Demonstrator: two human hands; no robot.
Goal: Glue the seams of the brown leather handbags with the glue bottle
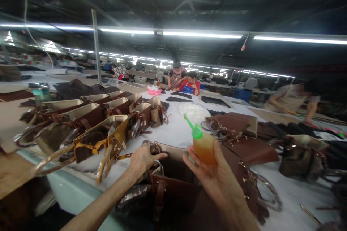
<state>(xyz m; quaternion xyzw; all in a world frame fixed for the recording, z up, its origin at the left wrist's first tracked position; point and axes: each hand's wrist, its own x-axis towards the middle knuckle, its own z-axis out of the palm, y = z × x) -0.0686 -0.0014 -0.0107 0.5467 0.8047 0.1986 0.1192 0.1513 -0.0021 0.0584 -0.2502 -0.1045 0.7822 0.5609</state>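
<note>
My right hand (214,180) is closed round a small squeeze bottle (203,146) of orange liquid with a green nozzle pointing up and to the left. It is raised over an open brown leather handbag (176,187) that stands in front of me. My left hand (142,160) grips the rim of that handbag at its left corner, fingers curled over the edge. The bag's brown strap with a buckle hangs down at the front.
Rows of brown and tan handbags (89,126) lie on the white table (176,130) to the left; more brown bags (238,126) lie to the right. Several other people work at tables farther back, one in red (191,83). A pink bowl (155,91) sits far back.
</note>
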